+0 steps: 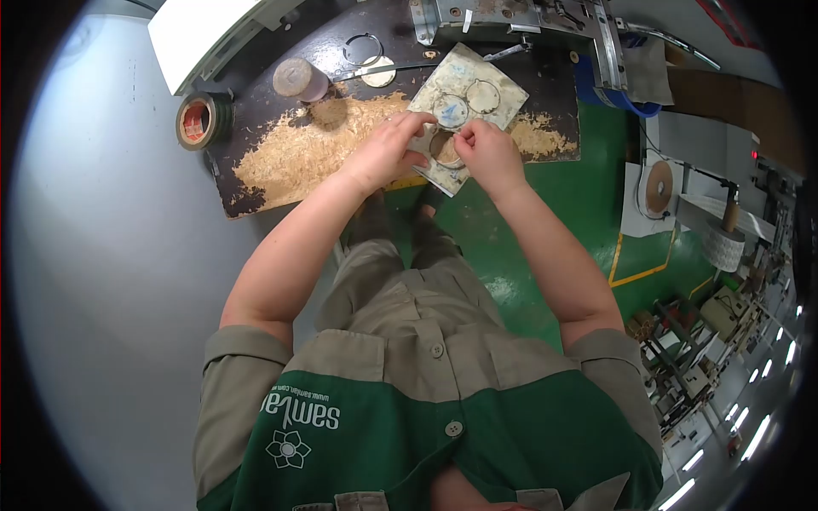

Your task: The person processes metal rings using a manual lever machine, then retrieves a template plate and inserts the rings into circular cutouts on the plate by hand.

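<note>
A pale, stained square board lies at a tilt across the bench's near edge, with round outlines on it. Near its lower part is a ring-shaped opening, brown inside. My left hand rests at the left of this ring, thumb and forefinger spread apart around its side. Over the ring's right edge is my right hand, its fingertips pinched together. Whatever sits between those fingertips is too small to make out. A round piece with blue marks lies just above the ring.
The dark bench has a worn, tan surface area. On it stand a jar, a tape roll, a loose dark ring and a pale disc. A metal fixture borders the back. Green floor lies below.
</note>
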The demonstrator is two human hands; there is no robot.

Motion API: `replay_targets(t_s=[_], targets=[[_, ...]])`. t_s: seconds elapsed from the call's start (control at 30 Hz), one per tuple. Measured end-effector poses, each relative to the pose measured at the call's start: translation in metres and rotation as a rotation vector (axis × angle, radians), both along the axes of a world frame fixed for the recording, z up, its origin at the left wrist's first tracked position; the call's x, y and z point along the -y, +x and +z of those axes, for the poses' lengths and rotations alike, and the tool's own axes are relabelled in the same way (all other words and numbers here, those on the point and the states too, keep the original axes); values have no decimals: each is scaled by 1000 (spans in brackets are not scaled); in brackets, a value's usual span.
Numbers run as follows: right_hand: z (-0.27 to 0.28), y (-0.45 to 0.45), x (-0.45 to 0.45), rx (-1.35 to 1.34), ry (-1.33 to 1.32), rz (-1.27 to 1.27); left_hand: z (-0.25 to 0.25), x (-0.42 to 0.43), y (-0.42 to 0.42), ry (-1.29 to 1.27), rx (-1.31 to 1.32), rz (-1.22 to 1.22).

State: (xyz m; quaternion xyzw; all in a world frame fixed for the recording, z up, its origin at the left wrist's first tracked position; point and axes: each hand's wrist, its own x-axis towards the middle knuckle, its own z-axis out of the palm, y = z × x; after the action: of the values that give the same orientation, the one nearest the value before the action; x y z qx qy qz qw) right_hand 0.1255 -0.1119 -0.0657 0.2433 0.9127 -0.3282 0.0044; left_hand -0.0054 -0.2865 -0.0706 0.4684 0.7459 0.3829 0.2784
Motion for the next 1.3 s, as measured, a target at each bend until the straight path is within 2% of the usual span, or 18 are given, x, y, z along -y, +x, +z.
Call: replay_targets(t_s=[0.23,0.4,0.53,0.57,0.63,0.73,0.9,1.1,1.3], targets=[[-4,9,-2,-133,-104,-34,5,4,19,2,-24,135],[-2,8,-21,-150,-411,-252,5,5,26,-9,-35,183],[-9,14,-28,-198,-429,-243,9,8,31,-4,22,236],[-9,15,-29,-168,-456,-161,11,9,34,14,81,287],[4,13,-24,-164,-249,-4,10,10,34,65,57,277],[4,10,-13,-144,-64,40,7,8,35,70,-11,264],[0,9,-5,-130,-16,-13,0,5,28,88,-53,279],[3,1,2,-109,-15,-29,-5,-3,35,116,-94,408],[6,-5,5,-123,56,-33,-8,-16,41,56,-114,493]])
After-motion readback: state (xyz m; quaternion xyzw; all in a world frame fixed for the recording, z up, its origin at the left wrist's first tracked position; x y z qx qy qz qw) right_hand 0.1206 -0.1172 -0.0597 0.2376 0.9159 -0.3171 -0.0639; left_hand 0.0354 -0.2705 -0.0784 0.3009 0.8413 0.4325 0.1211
